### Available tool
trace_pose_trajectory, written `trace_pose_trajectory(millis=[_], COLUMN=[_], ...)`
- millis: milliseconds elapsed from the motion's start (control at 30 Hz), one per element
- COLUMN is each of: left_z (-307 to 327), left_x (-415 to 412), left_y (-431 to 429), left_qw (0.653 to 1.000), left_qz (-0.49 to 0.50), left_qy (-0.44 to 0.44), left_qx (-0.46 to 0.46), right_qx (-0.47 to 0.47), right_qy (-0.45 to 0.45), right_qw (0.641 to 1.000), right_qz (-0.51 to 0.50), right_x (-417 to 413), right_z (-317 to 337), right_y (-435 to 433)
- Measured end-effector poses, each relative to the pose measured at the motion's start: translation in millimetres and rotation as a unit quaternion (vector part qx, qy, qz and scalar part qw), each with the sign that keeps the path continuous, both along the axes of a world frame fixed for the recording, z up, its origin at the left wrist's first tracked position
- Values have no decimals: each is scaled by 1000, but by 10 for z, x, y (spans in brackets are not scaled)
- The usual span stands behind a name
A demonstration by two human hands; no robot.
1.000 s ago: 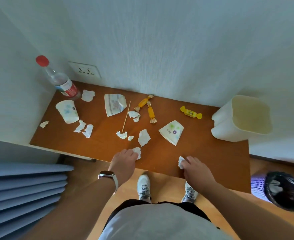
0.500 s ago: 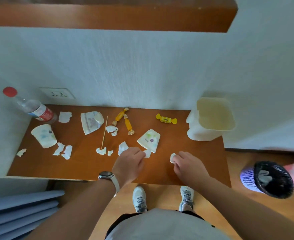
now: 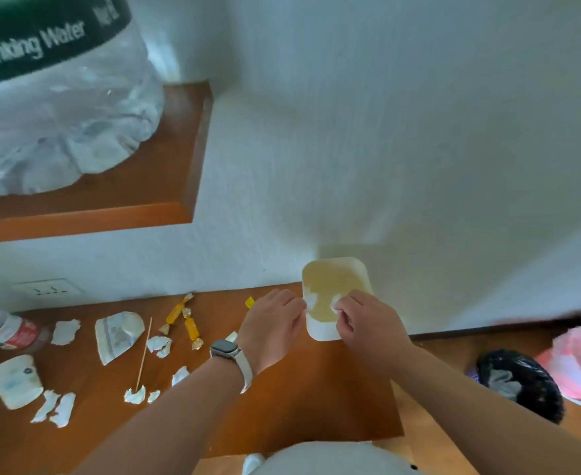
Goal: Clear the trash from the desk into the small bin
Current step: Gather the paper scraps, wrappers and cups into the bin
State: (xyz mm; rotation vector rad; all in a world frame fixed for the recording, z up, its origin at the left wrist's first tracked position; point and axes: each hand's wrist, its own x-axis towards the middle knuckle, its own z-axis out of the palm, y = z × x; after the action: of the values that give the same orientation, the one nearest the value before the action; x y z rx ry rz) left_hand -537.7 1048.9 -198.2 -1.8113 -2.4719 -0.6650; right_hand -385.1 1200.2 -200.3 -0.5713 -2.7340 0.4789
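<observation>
Small bin [image 3: 320,332]: cream, open-topped, at the back right corner of the desk [image 3: 316,389], against the wall.
Over its mouth: left paper scrap [image 3: 311,301], pinched in the left hand's [image 3: 271,325] curled fingertips; right paper scrap [image 3: 336,301], likewise pinched by the right hand [image 3: 367,325].
Desk, leftward: orange candies [image 3: 193,332], skewer [image 3: 144,354], flattened paper cup [image 3: 117,334].

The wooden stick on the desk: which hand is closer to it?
Left. The left hand sits right of the stick, at the left edge of the bin; the right hand is farther right, across it.
</observation>
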Motion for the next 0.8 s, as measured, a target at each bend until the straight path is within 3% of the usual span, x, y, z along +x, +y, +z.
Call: trace_pose_trajectory(millis=[333, 800], left_z=[-41, 36], left_x=[233, 198], left_y=[590, 72], left_qw=[998, 993], left_qz=[7, 82], left_qy=[19, 24], left_qx=[-63, -87], right_qx=[-20, -21], right_qy=[-26, -52], right_qw=[998, 977], right_qz=[59, 204], right_x=[122, -190], right_z=[-147, -17], right_y=[593, 402])
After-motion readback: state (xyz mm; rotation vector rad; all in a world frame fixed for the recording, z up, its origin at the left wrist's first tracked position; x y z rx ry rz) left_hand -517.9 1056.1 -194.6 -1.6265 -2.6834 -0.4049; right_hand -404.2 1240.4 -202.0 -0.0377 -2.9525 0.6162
